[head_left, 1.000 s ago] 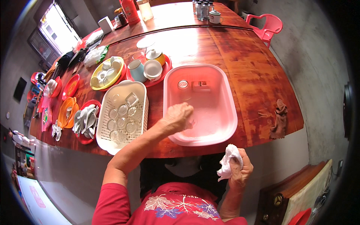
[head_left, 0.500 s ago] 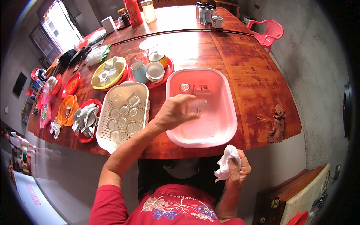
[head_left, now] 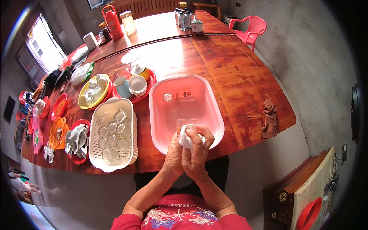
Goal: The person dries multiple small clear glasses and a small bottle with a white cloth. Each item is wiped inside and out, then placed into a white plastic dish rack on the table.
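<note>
Over the near edge of a pink plastic basin (head_left: pixel 217 119), my two hands are together. My left hand (head_left: pixel 174 155) is closed around a clear drinking glass (head_left: pixel 185 122), whose rim shows above the fingers. With my right hand (head_left: pixel 197 153) I press a bunched white cloth (head_left: pixel 186 139) against the glass; the fingers hide most of where they meet. Inside the basin, toward its far end, lie two more clear glasses, one showing its round end (head_left: pixel 168 97) and one on its side (head_left: pixel 186 96). Left of the basin, a cream perforated basket (head_left: pixel 132 151) contains several clear glasses (head_left: pixel 112 127).
Beyond the basket stand a red tray (head_left: pixel 152 82) with mugs and a yellow bowl (head_left: pixel 80 100) of white cups. A red dish of white spoons (head_left: pixel 79 138) and an orange basket (head_left: pixel 57 132) sit farther left. A brown rag (head_left: pixel 269 119) lies near the table's right edge.
My left hand has drawn the glass from above the basin's middle toward me. My right hand has risen from below the table edge, bringing the white cloth to the glass. The view has shifted.
</note>
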